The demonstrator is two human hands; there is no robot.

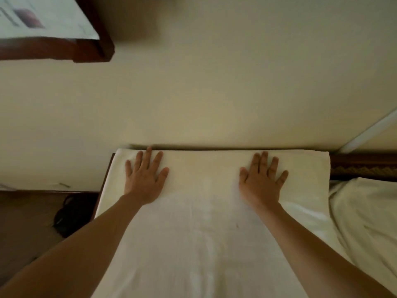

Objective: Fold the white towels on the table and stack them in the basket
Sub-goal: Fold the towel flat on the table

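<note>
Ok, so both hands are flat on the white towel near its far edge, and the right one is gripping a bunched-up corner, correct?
Not quite. The head view shows the right hand lying flat with fingers spread, gripping nothing, just like the left hand. Both press on the white towel near its far edge.

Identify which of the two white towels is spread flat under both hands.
The white towel in the middle, pressed flat by the left hand and right hand; the other towel, at right, lies rumpled and untouched.
</note>
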